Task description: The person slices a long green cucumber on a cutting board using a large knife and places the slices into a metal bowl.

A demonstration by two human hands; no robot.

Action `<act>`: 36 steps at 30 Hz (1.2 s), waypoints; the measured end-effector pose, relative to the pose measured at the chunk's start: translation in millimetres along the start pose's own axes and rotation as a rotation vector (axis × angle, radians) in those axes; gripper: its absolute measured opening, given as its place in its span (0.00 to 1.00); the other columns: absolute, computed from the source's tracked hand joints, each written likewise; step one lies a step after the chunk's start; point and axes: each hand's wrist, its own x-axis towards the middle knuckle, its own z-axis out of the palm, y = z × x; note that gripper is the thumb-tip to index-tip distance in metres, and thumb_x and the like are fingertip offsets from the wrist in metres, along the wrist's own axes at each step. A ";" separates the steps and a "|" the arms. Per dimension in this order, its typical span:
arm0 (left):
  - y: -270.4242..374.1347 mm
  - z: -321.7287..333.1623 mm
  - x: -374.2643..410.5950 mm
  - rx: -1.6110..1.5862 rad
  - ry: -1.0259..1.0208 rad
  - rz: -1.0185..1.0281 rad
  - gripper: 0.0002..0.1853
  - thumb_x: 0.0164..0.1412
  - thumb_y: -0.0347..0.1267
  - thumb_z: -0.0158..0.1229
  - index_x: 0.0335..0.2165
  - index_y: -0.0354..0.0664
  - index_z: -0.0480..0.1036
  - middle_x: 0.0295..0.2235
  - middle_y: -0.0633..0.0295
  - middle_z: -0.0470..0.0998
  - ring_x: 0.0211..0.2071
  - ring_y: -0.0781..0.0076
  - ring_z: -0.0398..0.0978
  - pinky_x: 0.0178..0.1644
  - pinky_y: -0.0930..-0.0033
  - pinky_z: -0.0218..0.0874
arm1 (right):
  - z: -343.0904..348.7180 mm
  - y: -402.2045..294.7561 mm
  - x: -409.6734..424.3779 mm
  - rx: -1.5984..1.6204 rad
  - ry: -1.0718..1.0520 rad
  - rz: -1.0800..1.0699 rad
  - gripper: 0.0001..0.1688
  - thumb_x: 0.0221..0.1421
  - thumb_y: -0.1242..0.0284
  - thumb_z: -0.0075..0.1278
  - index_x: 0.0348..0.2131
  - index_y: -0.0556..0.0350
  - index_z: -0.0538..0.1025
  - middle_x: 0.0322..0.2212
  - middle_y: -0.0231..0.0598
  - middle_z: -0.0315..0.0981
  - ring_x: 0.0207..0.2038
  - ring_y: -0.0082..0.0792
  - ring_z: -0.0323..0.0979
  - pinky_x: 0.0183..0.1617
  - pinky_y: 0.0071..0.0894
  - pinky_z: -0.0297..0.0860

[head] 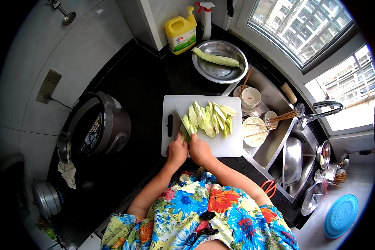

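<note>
On a white plastic cutting board [226, 147] lie many pale green slices [209, 120] of a long peeled vegetable, spread across its middle and right. My right hand [200, 149] grips a kitchen knife [182, 118], whose blade points up and to the left against the slices. My left hand [177, 150] holds the uncut piece of the vegetable [184, 132] close to the left of the blade. The knife's handle is hidden in my right hand. Behind the board, a stainless steel basin [220, 76] holds one long, peeled, whole vegetable [217, 59].
The sink [264, 157] at the right holds stacked bowls [251, 97] and chopsticks [282, 116]; a faucet [322, 112] reaches over it. An electric pressure cooker [114, 125] stands left. A yellow detergent jug [181, 34] and a spray bottle [206, 23] stand behind. Orange-handled scissors [269, 188] lie near the sink.
</note>
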 end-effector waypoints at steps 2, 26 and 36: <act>-11.3 1.4 1.9 -0.039 0.034 0.075 0.25 0.52 0.33 0.50 0.50 0.39 0.60 0.28 0.41 0.73 0.29 0.45 0.72 0.32 0.53 0.63 | 10.7 16.6 20.0 0.047 0.055 0.031 0.10 0.50 0.74 0.39 0.31 0.65 0.61 0.22 0.63 0.69 0.27 0.62 0.68 0.31 0.55 0.65; -22.1 8.8 -1.3 -0.336 0.197 -0.052 0.20 0.54 0.36 0.50 0.45 0.41 0.68 0.24 0.50 0.74 0.20 0.57 0.71 0.23 0.61 0.62 | -20.3 13.9 -12.0 -0.024 0.082 -0.074 0.11 0.49 0.74 0.42 0.31 0.66 0.60 0.19 0.61 0.68 0.23 0.62 0.67 0.27 0.52 0.65; -26.6 24.8 1.5 -0.127 0.220 0.134 0.22 0.51 0.35 0.53 0.46 0.40 0.67 0.26 0.49 0.74 0.20 0.58 0.72 0.24 0.62 0.64 | -0.3 28.8 18.2 0.040 0.062 -0.081 0.10 0.49 0.75 0.41 0.30 0.65 0.61 0.20 0.64 0.68 0.25 0.61 0.68 0.29 0.54 0.65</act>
